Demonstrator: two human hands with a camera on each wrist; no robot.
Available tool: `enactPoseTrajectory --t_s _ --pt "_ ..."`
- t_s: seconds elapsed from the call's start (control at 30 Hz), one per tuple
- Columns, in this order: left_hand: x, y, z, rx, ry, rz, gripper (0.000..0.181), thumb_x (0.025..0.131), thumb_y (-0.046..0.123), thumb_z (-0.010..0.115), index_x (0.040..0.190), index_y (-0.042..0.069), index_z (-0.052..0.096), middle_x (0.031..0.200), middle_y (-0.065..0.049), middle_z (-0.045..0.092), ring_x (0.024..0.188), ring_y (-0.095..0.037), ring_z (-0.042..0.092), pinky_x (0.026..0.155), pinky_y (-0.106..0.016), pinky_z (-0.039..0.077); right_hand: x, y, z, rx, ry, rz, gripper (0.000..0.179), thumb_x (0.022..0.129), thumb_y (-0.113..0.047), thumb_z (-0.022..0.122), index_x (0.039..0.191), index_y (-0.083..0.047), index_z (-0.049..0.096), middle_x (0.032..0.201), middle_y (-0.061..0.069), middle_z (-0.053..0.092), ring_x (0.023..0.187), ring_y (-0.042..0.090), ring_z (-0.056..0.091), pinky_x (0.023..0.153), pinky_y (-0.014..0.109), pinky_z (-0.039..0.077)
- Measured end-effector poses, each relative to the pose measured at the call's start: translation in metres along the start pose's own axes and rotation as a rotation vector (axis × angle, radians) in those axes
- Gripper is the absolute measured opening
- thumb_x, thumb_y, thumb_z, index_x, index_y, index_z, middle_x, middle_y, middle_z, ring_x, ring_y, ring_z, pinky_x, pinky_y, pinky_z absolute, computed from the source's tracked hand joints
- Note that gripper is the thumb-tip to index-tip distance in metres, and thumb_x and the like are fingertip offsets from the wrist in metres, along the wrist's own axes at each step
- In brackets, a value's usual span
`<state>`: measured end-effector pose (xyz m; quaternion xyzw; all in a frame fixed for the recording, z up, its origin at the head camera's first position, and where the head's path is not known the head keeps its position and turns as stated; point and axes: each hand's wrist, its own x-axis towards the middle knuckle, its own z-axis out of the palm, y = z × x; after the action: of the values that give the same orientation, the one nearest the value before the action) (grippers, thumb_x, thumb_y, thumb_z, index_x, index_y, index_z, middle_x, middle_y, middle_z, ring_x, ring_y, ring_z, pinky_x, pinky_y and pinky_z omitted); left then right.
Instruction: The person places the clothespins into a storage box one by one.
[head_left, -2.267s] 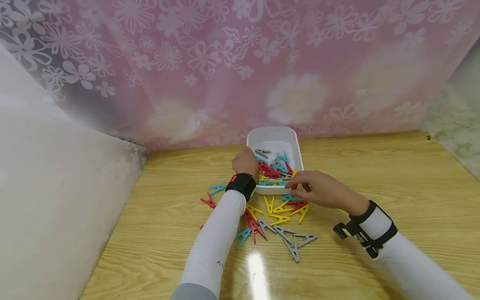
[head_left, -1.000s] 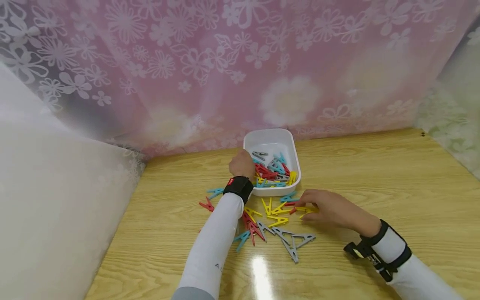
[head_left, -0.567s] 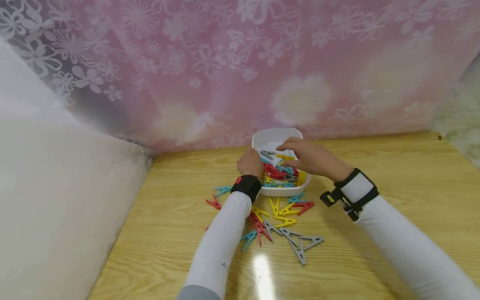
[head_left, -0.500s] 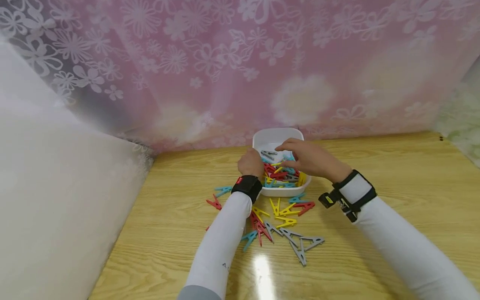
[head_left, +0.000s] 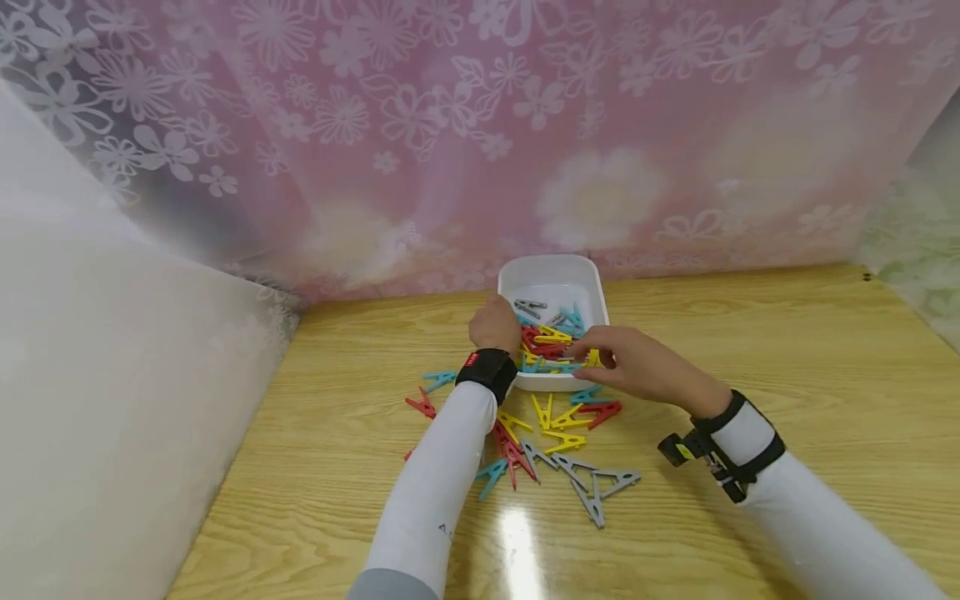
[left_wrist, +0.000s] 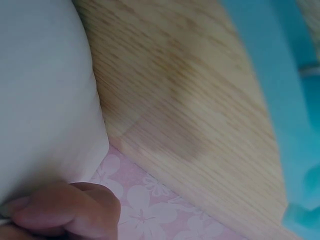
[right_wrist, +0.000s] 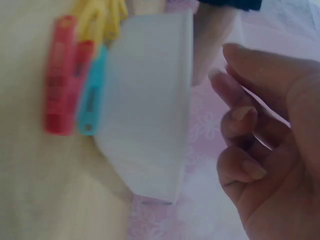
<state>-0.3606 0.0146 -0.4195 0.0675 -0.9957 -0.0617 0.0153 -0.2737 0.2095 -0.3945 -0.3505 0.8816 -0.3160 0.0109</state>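
With curled fingers, my left hand (head_left: 495, 323) grips the left rim of a white plastic tray (head_left: 555, 268); the left wrist view shows fingers (left_wrist: 70, 210) bent over that white edge. Red, blue, yellow and grey clothespins lie inside, with a yellow clothespin (head_left: 553, 335) on top of the pile. My right hand (head_left: 645, 367) hovers over the tray's front right corner. In the right wrist view, its loosely bent fingers (right_wrist: 235, 125) and thumb stand apart with nothing between them.
In front of the tray more clothespins lie scattered on the wooden table (head_left: 712, 333), among them a red clothespin (head_left: 603, 413) and grey clothespins (head_left: 592, 487). A pink floral cloth (head_left: 450, 167) hangs right behind the tray.
My right hand picked up a yellow clothespin from the table's right side and dropped it in the tray. It then drew back to the front right rim. The left hand kept its grip.
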Motion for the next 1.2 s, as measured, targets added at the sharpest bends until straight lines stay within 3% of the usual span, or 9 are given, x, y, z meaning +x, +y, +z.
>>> enactPoseTrajectory --t_s 0.1,0.2,0.3,0.37,0.6,0.77,1.0,1.2 --pt "0.002 -0.003 0.0 -0.014 -0.002 -0.007 0.028 0.101 0.026 0.048 0.115 0.003 0.056 0.082 -0.009 0.068 0.068 -0.02 0.066 0.056 -0.032 0.053 -0.012 0.001 0.01 0.025 -0.058 0.001 0.017 0.089 -0.022 0.07 0.103 -0.013 0.072 0.082 -0.01 0.057 0.059 0.005 0.042 0.054 0.024 0.039" --pt "0.005 -0.005 0.001 -0.014 -0.003 -0.001 0.03 0.1 0.026 0.05 0.116 0.002 0.055 0.08 -0.009 0.067 0.066 -0.02 0.065 0.055 -0.032 0.052 -0.021 0.004 0.02 -0.01 -0.104 -0.005 0.019 0.087 -0.021 0.072 0.103 -0.011 0.072 0.092 -0.005 0.062 0.066 0.005 0.048 0.058 0.024 0.043" --pt "0.006 -0.007 0.001 0.0 -0.007 0.01 0.032 0.099 0.027 0.052 0.118 0.001 0.054 0.078 -0.009 0.066 0.064 -0.02 0.064 0.055 -0.032 0.052 -0.026 0.007 0.03 -0.084 -0.106 -0.019 0.024 0.086 -0.021 0.073 0.107 -0.01 0.071 0.106 0.0 0.064 0.077 0.008 0.055 0.066 0.026 0.047" --pt "0.006 -0.007 0.001 -0.006 -0.006 0.016 0.031 0.099 0.026 0.052 0.118 0.001 0.055 0.08 -0.009 0.066 0.066 -0.02 0.065 0.056 -0.032 0.053 -0.03 0.008 0.034 -0.118 -0.099 -0.017 0.026 0.085 -0.021 0.074 0.108 -0.01 0.071 0.106 0.0 0.064 0.082 0.01 0.057 0.069 0.029 0.048" --pt "0.002 -0.008 0.001 -0.015 -0.01 0.023 0.032 0.099 0.026 0.053 0.117 0.0 0.054 0.081 -0.01 0.065 0.067 -0.021 0.065 0.056 -0.033 0.053 -0.033 0.007 0.045 -0.233 -0.093 0.017 0.024 0.083 -0.025 0.076 0.105 -0.014 0.071 0.098 -0.004 0.058 0.076 0.008 0.052 0.063 0.026 0.046" --pt "0.003 -0.008 0.003 -0.012 -0.016 0.031 0.038 0.098 0.028 0.054 0.123 -0.001 0.053 0.076 -0.009 0.063 0.062 -0.02 0.062 0.054 -0.032 0.052 -0.037 0.006 0.046 -0.248 -0.085 0.075 0.02 0.083 -0.027 0.076 0.098 -0.016 0.071 0.093 -0.007 0.054 0.072 0.005 0.049 0.06 0.025 0.043" --pt "0.005 -0.007 0.007 -0.045 0.003 0.013 0.033 0.1 0.025 0.051 0.121 0.0 0.054 0.074 -0.01 0.064 0.061 -0.021 0.063 0.055 -0.033 0.051 -0.043 0.007 0.044 -0.266 -0.062 0.062 0.021 0.082 -0.03 0.076 0.097 -0.017 0.069 0.093 -0.007 0.054 0.069 0.004 0.047 0.059 0.024 0.042" --pt "0.002 -0.003 0.006 -0.035 -0.016 0.04 0.04 0.1 0.025 0.051 0.13 -0.001 0.049 0.069 -0.008 0.061 0.057 -0.019 0.06 0.051 -0.031 0.049 -0.047 -0.002 0.022 -0.225 0.051 0.037 0.023 0.085 -0.03 0.074 0.103 -0.016 0.07 0.102 -0.006 0.059 0.072 0.003 0.052 0.058 0.024 0.044"
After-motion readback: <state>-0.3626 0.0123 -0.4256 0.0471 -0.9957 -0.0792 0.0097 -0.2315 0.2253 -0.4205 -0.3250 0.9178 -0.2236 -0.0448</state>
